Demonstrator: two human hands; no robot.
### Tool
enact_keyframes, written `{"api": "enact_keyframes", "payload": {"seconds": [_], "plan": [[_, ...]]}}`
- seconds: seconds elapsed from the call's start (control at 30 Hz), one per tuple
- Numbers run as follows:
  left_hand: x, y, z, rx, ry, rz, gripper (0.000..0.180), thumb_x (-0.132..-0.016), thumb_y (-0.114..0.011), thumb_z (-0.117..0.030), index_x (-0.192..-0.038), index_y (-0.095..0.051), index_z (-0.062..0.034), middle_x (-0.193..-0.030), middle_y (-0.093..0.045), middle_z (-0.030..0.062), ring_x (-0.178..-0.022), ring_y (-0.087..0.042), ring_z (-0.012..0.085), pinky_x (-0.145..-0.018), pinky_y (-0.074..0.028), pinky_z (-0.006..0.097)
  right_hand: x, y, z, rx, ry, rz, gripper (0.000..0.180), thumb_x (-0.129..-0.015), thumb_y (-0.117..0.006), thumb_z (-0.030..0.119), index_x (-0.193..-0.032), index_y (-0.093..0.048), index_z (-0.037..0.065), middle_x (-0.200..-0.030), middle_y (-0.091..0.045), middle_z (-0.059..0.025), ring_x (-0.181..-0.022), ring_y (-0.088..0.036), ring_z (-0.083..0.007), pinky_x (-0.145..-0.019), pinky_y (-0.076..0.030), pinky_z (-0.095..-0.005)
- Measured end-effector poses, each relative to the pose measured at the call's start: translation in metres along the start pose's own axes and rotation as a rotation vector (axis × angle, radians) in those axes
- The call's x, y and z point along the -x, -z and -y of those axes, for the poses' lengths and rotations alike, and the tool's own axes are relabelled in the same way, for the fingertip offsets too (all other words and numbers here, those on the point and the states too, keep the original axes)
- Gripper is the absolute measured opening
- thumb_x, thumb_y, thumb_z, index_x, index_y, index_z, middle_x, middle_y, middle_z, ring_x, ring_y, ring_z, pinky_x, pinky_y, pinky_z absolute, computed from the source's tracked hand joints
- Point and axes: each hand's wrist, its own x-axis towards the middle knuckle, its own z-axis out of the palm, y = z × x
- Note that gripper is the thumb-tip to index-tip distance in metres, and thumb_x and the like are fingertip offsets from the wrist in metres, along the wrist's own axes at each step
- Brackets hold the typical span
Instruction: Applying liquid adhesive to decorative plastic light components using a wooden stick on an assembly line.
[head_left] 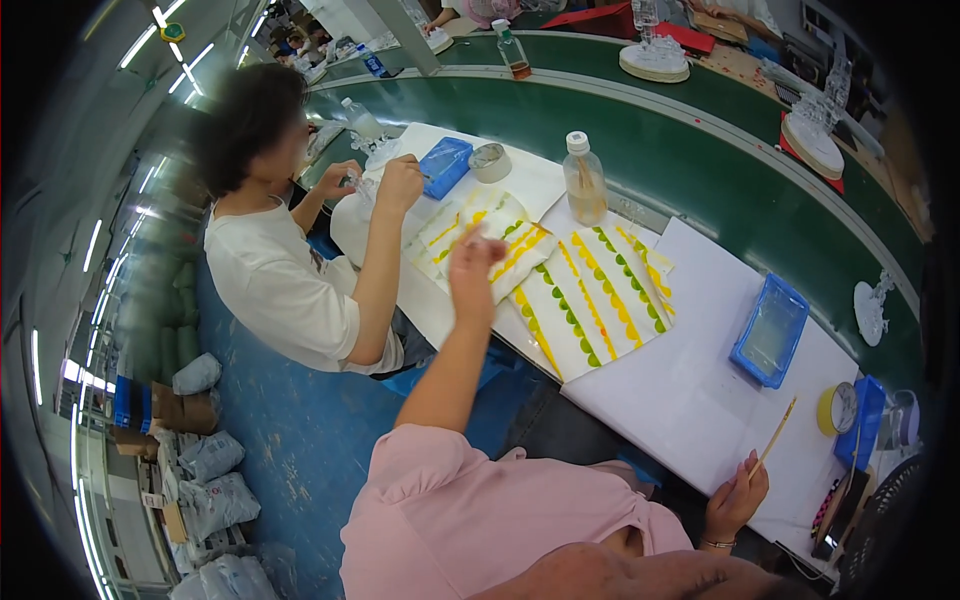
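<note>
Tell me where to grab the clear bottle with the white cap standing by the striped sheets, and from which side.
Probably grip the bottle around its straight middle body, below the white cap. It stands upright on the white table, so a sideways wrap suits it. Come from the near side, over the striped sheets, which lie flat; the left hand is already raised nearest it, while the right hand holds a thin stick.

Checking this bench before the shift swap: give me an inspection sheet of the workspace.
Surface: white table beside a green conveyor.
Job's things: sheets with yellow and green dot rows; thin stick.
Clutter: blue trays, bottle, yellow tape roll.
Hands: left hand raised over the sheets, blurred; right hand holds the stick.
Cables: nothing seen.
Surroundings: a co-worker seated at left; sacks on the blue floor.
</note>
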Motion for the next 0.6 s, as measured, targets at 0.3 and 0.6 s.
{"api": "enact_keyframes", "payload": {"seconds": [0.3, 0.6], "plan": [[-0.055, 0.045, 0.005, 0.639, 0.276, -0.088, 0.022, -0.093, -0.058, -0.029, -0.097, -0.060, -0.0082, -0.090, -0.062, 0.0060, -0.078, -0.058, 0.0156, -0.075, -0.051, 0.031, -0.001, 0.000, 0.000, 0.024, -0.021, 0.034, 0.032, -0.085, -0.045, -0.003, -0.117, -0.048, 0.002, -0.121, -0.056, -0.0255, -0.109, -0.054, -0.0400, -0.098, -0.038, -0.0527], [-0.045, 0.049, 0.026, 0.621, 0.410, -0.265, 0.022, -0.089, -0.065, -0.026, -0.079, -0.054, -0.0098, -0.081, -0.060, 0.0041, -0.073, -0.056, 0.0157, -0.070, -0.050, 0.029, -0.005, 0.000, 0.003, 0.044, -0.010, 0.030, 0.032, -0.085, -0.045, -0.002, -0.116, -0.047, 0.001, -0.120, -0.056, -0.0257, -0.109, -0.054, -0.0403, -0.098, -0.037, -0.0528]]}}
